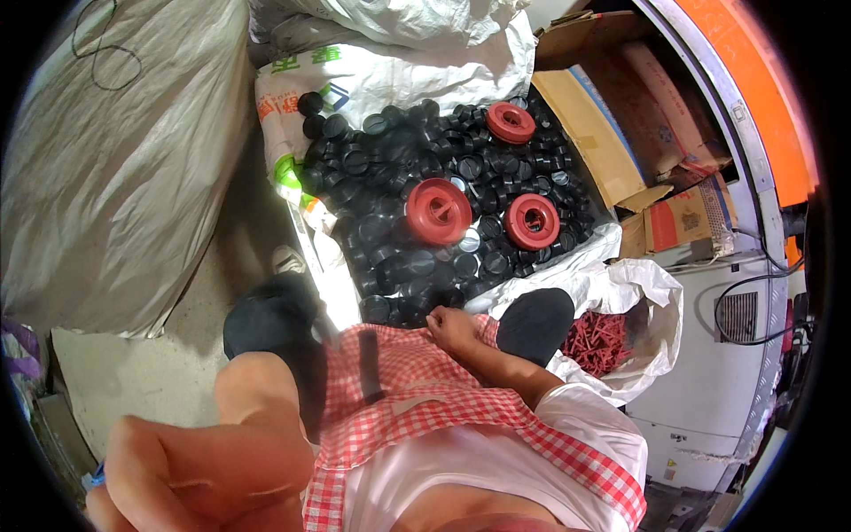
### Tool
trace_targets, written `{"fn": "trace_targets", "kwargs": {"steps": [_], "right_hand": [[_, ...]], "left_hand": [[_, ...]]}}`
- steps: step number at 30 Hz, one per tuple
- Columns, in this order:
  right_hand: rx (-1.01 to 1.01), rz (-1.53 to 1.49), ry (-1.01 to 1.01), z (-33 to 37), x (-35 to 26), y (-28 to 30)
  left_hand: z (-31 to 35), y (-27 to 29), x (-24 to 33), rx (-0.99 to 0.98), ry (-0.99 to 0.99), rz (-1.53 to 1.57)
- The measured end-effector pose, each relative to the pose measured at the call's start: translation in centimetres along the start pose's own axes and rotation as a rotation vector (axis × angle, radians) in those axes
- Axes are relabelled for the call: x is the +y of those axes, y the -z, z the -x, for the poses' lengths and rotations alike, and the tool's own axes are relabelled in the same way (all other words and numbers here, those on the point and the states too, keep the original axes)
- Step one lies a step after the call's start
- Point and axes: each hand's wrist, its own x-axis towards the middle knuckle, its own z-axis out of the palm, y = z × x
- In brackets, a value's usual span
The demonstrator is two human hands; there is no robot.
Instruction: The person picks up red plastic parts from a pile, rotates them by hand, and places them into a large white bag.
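My left hand point(204, 474) is large and close at the lower left, its fingers curled and mostly cut off or turned away; what they hold, if anything, is hidden. My right hand point(453, 330) rests at the edge of my red-checked apron, fingers curled, beside the near edge of a heap of round black caps point(496, 264). Whatever may be in those fingers does not show. Three red round parts lie on the heap: a large dished one point(425, 226) with a centre bar, a ring-shaped one point(548, 235) to its right, and another point(511, 137) farther back.
White woven sacking point(399, 75) surrounds the caps. A white bag point(651, 288) of small red pieces point(594, 346) stands by my right knee point(536, 326). Opened cardboard boxes point(576, 124) are at the back right, a large covered bulk point(115, 177) at the left. A black cable point(749, 341) hangs at right.
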Motion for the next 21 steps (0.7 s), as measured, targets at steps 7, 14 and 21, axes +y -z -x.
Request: {"fn": "trace_targets", "kwargs": {"steps": [7,14,21], "right_hand": [[-0.029,0.032,0.029,0.0,-0.6,0.6],[-0.013,0.002,0.009,0.3,-0.8,0.9],[-0.009,0.033,0.028,0.0,-0.7,0.6]], "left_hand": [[-0.3,0.5,0.6,0.063,-0.099,-0.039],[-0.6,0.9,0.4,0.102,-0.135,-0.059],[-1.0,1.5,-0.8,0.141,-0.175,-0.046]]}}
